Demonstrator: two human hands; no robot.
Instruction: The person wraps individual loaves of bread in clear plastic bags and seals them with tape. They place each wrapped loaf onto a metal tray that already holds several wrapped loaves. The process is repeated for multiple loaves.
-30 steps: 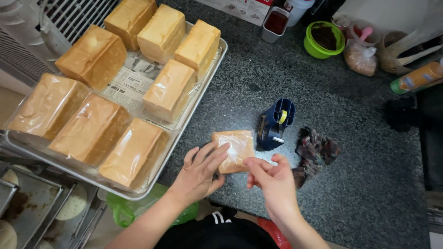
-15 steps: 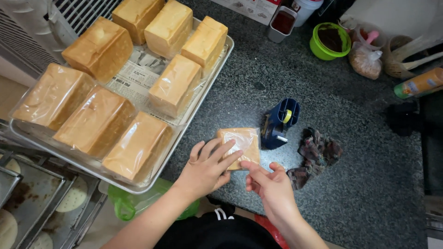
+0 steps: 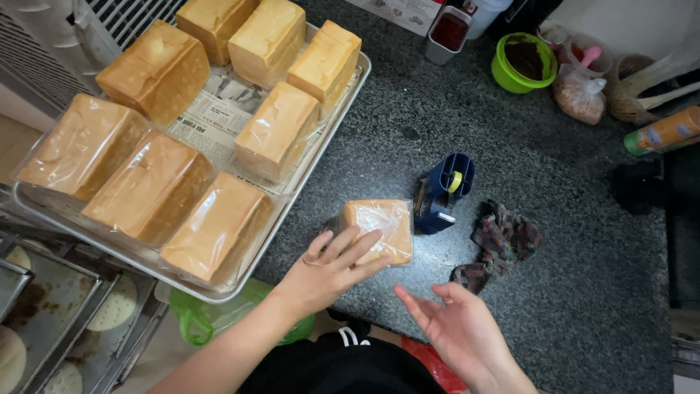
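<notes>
**Hand positions at the wrapped loaf**

The right hand (image 3: 459, 332) is nearest, palm up, fingers spread, holding nothing. The left hand (image 3: 328, 266) lies flat, fingers extended, on the small plastic-wrapped bread block (image 3: 383, 226) on the dark speckled granite counter (image 3: 554, 306). Just beyond stands the blue tape dispenser (image 3: 441, 191). Farther left, the metal tray (image 3: 321, 146) carries wrapped loaves.

The bagged bread (image 3: 379, 228) at centre is wrapped in glossy, crinkled clear plastic, and the worktop (image 3: 554, 306) is polished speckled stone. At upper left, a dull metal tray (image 3: 321, 149) is lined with matt newspaper (image 3: 219, 117); right of centre lies a rough, crumpled cloth (image 3: 499, 244).
</notes>
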